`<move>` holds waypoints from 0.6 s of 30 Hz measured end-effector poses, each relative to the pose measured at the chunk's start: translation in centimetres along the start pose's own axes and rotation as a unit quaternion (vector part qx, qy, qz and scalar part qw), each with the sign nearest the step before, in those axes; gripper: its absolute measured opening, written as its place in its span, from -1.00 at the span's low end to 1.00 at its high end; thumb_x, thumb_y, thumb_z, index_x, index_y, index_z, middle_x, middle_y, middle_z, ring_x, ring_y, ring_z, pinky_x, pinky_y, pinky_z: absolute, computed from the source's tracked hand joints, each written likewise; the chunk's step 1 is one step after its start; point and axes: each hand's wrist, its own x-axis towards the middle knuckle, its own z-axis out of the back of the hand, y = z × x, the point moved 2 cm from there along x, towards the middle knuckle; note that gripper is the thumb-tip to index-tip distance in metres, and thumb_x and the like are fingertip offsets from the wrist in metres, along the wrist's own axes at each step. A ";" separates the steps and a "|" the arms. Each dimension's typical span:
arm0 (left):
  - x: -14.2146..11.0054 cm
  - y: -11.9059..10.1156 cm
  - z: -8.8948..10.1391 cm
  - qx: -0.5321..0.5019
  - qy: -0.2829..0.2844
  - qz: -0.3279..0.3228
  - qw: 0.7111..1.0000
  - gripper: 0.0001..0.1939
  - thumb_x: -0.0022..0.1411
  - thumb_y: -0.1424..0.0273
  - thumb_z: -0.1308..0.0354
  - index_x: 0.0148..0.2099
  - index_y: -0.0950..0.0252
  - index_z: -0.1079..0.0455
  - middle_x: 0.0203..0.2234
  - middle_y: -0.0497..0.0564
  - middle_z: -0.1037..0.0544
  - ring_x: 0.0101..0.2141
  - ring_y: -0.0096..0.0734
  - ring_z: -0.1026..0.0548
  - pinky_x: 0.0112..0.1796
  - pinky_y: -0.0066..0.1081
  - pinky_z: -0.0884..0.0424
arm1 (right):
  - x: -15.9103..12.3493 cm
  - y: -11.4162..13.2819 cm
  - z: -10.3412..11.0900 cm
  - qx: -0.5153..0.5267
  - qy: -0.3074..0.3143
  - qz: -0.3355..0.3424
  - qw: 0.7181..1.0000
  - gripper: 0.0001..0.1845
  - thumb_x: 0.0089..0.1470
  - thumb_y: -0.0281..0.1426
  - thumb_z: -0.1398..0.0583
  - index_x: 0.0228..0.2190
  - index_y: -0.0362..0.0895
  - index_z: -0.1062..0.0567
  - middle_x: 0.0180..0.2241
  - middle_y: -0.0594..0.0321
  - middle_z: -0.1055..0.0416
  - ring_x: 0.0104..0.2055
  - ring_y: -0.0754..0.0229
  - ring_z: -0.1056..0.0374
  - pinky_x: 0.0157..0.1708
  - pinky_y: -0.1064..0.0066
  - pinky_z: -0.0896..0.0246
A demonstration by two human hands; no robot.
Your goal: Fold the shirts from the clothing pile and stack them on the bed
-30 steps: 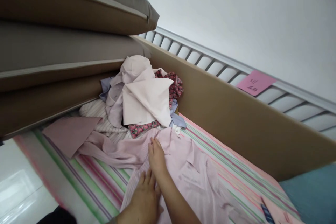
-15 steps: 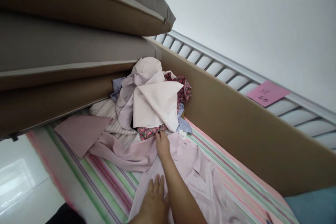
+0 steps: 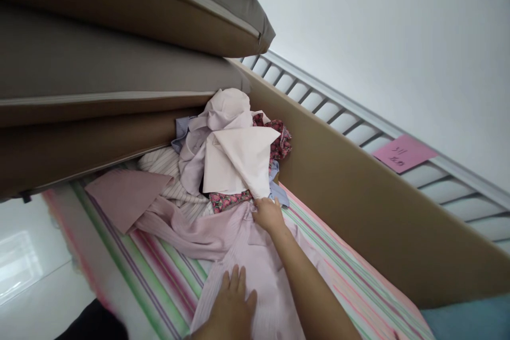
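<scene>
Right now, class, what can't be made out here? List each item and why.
Head view:
Pink note: handwriting too small.
Pink shirt: lower end cut off by bottom edge.
Clothes pile: lower layers hidden by upper garments.
Teal fabric: cut off by right edge.

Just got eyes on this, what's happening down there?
A person's two bare hands are on a pale pink ribbed garment spread over a striped cover. The left hand lies open on it. The right hand is at its upper end, fingers bent, beside the heaped clothes; its exact grip is hard to see. One sleeve stretches out to the left. A cardboard-coloured panel runs along the right.
</scene>
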 end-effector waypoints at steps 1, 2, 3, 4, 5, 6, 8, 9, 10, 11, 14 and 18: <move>0.0 0.0 0.1 0.000 0.001 0.000 1.000 -0.25 0.09 0.16 -0.17 0.27 0.36 -0.12 0.28 0.38 0.16 0.25 0.20 0.21 0.17 0.13 0.14 | 0.0 -0.2 0.0 -0.008 0.009 -0.001 1.000 -0.74 -0.07 -0.41 -0.14 -0.28 -0.12 -0.51 -0.25 0.07 -0.48 -0.10 0.06 -0.32 0.12 0.11 0.22; -0.1 0.0 0.2 0.000 0.003 -0.001 1.000 -0.24 0.09 0.16 -0.17 0.27 0.36 -0.12 0.28 0.38 0.16 0.25 0.20 0.21 0.17 0.13 0.14 | 0.1 -0.3 -0.1 -0.014 0.017 -0.002 1.000 -0.74 -0.06 -0.39 -0.13 -0.27 -0.11 -0.51 -0.25 0.08 -0.49 -0.12 0.07 -0.32 0.09 0.12 0.18; -0.1 -0.1 0.3 0.000 0.004 -0.002 1.000 -0.24 0.09 0.16 -0.18 0.27 0.36 -0.12 0.28 0.38 0.16 0.25 0.20 0.21 0.17 0.13 0.14 | 0.1 -0.5 -0.1 -0.018 0.022 -0.006 1.000 -0.73 -0.05 -0.36 -0.13 -0.27 -0.10 -0.51 -0.25 0.09 -0.49 -0.13 0.07 -0.33 0.06 0.13 0.14; -0.1 -0.1 0.4 0.000 0.006 -0.001 1.000 -0.24 0.08 0.16 -0.18 0.27 0.36 -0.12 0.28 0.38 0.16 0.26 0.20 0.21 0.18 0.13 0.14 | 0.1 -0.6 -0.1 -0.021 0.027 -0.010 0.999 -0.73 -0.04 -0.33 -0.12 -0.26 -0.09 -0.51 -0.25 0.10 -0.49 -0.13 0.06 -0.33 0.04 0.15 0.10; -0.1 -0.1 0.3 0.000 0.006 0.001 1.000 -0.24 0.08 0.17 -0.19 0.27 0.36 -0.12 0.28 0.38 0.16 0.26 0.20 0.21 0.18 0.12 0.14 | 0.1 -0.7 -0.1 -0.024 0.032 -0.014 0.999 -0.72 -0.03 -0.30 -0.12 -0.26 -0.08 -0.52 -0.24 0.10 -0.49 -0.12 0.06 -0.32 0.02 0.16 0.08; -0.1 0.0 0.3 0.000 0.005 0.001 1.000 -0.24 0.08 0.17 -0.19 0.27 0.36 -0.13 0.28 0.38 0.15 0.26 0.20 0.20 0.18 0.12 0.14 | 0.1 -0.9 -0.1 -0.026 0.036 -0.020 0.999 -0.71 -0.02 -0.28 -0.11 -0.27 -0.08 -0.52 -0.23 0.09 -0.49 -0.11 0.05 -0.32 0.00 0.17 0.06; 0.0 0.0 0.0 0.000 -0.001 -0.001 1.000 -0.24 0.08 0.16 -0.19 0.27 0.35 -0.13 0.28 0.36 0.14 0.26 0.20 0.19 0.18 0.13 0.14 | 0.2 -1.0 -0.1 -0.031 0.045 -0.031 0.998 -0.71 -0.03 -0.30 -0.11 -0.27 -0.09 -0.53 -0.21 0.07 -0.48 -0.09 0.04 -0.31 -0.02 0.18 0.04; 0.1 0.1 -0.1 0.001 -0.004 -0.002 1.000 -0.24 0.08 0.16 -0.19 0.27 0.34 -0.13 0.28 0.35 0.14 0.26 0.19 0.19 0.17 0.14 0.14 | 0.2 -1.1 -0.1 -0.033 0.050 -0.037 0.997 -0.71 -0.04 -0.34 -0.11 -0.27 -0.09 -0.53 -0.20 0.07 -0.48 -0.08 0.04 -0.31 -0.03 0.18 0.03; 0.1 0.1 -0.2 0.002 -0.007 -0.003 1.000 -0.24 0.07 0.16 -0.19 0.27 0.33 -0.14 0.28 0.34 0.14 0.26 0.19 0.19 0.17 0.15 0.13 | 0.3 -1.2 -0.1 -0.035 0.056 -0.042 0.997 -0.71 -0.07 -0.38 -0.12 -0.26 -0.09 -0.54 -0.20 0.07 -0.48 -0.08 0.04 -0.31 -0.04 0.19 0.02; 0.2 0.1 -0.3 0.002 -0.010 -0.004 1.000 -0.25 0.07 0.17 -0.19 0.27 0.31 -0.14 0.29 0.33 0.14 0.26 0.19 0.19 0.16 0.16 0.13 | 0.3 -1.3 -0.1 -0.037 0.061 -0.047 0.996 -0.70 -0.09 -0.43 -0.13 -0.27 -0.09 -0.54 -0.20 0.07 -0.48 -0.08 0.04 -0.31 -0.06 0.20 0.01; 0.0 0.0 -0.1 0.000 -0.007 -0.003 1.000 -0.26 0.07 0.19 -0.18 0.27 0.33 -0.14 0.28 0.34 0.14 0.26 0.20 0.19 0.16 0.17 0.13 | 0.3 -1.6 0.1 -0.039 0.072 -0.057 0.995 -0.69 -0.15 -0.52 -0.13 -0.32 -0.09 -0.55 -0.22 0.07 -0.48 -0.09 0.04 -0.32 -0.10 0.23 -0.03; -0.3 -0.2 0.4 -0.002 0.006 -0.001 1.000 -0.24 0.07 0.19 -0.19 0.27 0.37 -0.13 0.28 0.38 0.15 0.26 0.21 0.20 0.17 0.13 0.16 | -0.1 -2.0 0.4 -0.037 0.078 -0.063 0.994 -0.69 -0.17 -0.55 -0.12 -0.34 -0.11 -0.55 -0.23 0.07 -0.48 -0.09 0.05 -0.32 -0.12 0.26 -0.05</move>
